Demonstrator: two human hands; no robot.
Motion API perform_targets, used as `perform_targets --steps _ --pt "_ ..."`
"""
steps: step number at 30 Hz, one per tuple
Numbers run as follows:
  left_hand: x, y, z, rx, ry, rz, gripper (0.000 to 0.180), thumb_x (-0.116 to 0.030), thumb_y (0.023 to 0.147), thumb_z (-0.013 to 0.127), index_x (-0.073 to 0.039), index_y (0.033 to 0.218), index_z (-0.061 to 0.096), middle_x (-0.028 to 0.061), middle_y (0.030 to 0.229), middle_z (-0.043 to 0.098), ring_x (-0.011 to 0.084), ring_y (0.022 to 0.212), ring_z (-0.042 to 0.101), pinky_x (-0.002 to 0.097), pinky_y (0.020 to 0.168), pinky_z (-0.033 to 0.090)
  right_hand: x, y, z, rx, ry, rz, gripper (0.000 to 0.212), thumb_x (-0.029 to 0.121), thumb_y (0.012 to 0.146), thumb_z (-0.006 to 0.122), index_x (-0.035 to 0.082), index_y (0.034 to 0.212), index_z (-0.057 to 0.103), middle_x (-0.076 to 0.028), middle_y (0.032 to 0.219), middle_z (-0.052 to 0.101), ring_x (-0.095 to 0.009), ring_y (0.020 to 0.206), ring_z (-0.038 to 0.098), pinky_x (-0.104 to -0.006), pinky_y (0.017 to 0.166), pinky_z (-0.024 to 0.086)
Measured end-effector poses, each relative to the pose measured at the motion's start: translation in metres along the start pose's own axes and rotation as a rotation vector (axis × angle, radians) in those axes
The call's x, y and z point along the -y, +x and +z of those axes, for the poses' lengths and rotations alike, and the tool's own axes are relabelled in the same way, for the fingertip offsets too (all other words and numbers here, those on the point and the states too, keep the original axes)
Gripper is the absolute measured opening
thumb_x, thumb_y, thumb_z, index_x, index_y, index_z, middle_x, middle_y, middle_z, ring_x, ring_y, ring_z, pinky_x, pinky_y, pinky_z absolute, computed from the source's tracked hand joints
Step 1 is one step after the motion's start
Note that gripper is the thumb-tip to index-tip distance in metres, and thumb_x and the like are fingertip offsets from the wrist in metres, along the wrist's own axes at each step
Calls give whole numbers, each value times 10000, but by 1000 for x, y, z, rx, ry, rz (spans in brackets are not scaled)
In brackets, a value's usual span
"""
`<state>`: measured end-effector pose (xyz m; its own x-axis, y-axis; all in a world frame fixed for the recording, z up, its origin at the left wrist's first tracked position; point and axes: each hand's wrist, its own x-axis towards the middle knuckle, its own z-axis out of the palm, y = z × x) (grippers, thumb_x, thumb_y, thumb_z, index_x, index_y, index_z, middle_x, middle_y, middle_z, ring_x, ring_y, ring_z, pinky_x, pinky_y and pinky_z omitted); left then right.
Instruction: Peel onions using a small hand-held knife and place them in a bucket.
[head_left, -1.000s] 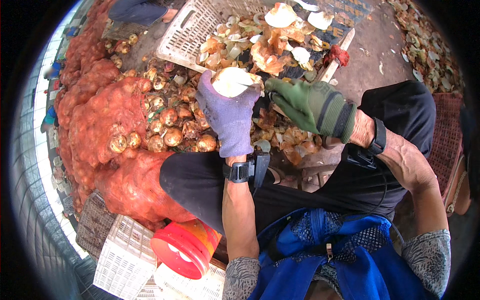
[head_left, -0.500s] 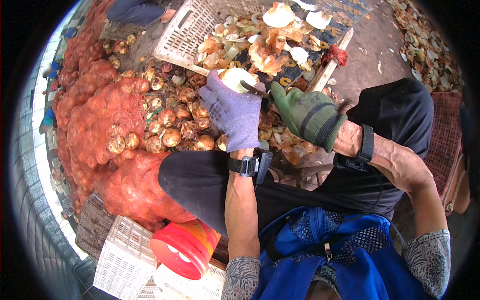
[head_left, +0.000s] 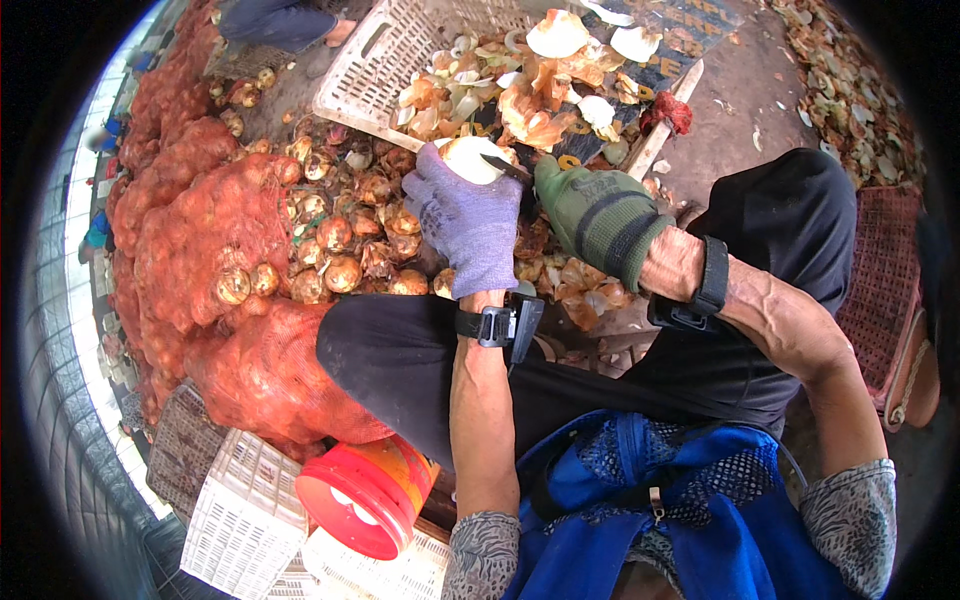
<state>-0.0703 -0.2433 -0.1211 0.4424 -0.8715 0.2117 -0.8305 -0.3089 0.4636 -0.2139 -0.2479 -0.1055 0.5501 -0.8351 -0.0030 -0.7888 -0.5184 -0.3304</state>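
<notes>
A pale, peeled onion (head_left: 468, 160) sits in my left hand (head_left: 463, 222), which wears a purple-grey knit glove and wraps its fingers round the onion from below. My right hand (head_left: 600, 212), in a green glove with dark bands, is closed on a knife (head_left: 508, 168). The dark, curved blade touches the onion's right side, and the handle is hidden within the glove. Loose skins (head_left: 530, 110) lie just beyond both hands, over a plastic crate. Unpeeled brown onions (head_left: 342, 273) are heaped to the left of my left hand.
Red mesh sacks (head_left: 215, 220) of onions line the left. A white crate (head_left: 365, 75) stands ahead, beside a wooden slat (head_left: 680, 100) with a red cloth knot. An orange-red bucket (head_left: 365, 500) and a white basket (head_left: 245, 505) stand lower left. A reddish crate (head_left: 880, 270) is at right.
My right hand has shifted slightly left and up with the knife, its wrist drawing inward. My left hand still holds the onion in almost the same place.
</notes>
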Motion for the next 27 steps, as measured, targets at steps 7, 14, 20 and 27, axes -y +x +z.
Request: perform_targets --steps 7,14,20,27 --pt "2 2 -5 20 -157 -20 777 -237 567 799 -53 1218 417 189 1123 451 358 1032 485 454 864 448 -12 13 -1 67 142 -6 162 123 811 565 -11 900 544 -192 682 613 -359 665 638 -441 557 485" --pt "11 8 -12 119 -371 -85 780 -195 516 835 -20 1181 466 177 1128 464 313 1021 509 401 888 454 -14 23 -1 58 390 -12 234 206 842 562 -16 907 597 -207 715 616 -363 688 635 -430 590 490" --pt "15 4 -25 201 -711 -120 758 -150 558 841 23 1191 462 142 1140 494 249 1014 546 348 824 504 -30 34 -28 187 699 290 327 262 939 483 -32 1051 571 -91 622 593 -208 474 584 -335 431 481" --pt "19 8 -33 266 -1236 -320 590 -132 706 753 32 1207 489 135 1068 591 219 907 623 345 727 567 -26 24 -14 -45 654 -7 330 267 943 489 -6 1112 566 -93 631 589 -185 440 567 -325 446 470"
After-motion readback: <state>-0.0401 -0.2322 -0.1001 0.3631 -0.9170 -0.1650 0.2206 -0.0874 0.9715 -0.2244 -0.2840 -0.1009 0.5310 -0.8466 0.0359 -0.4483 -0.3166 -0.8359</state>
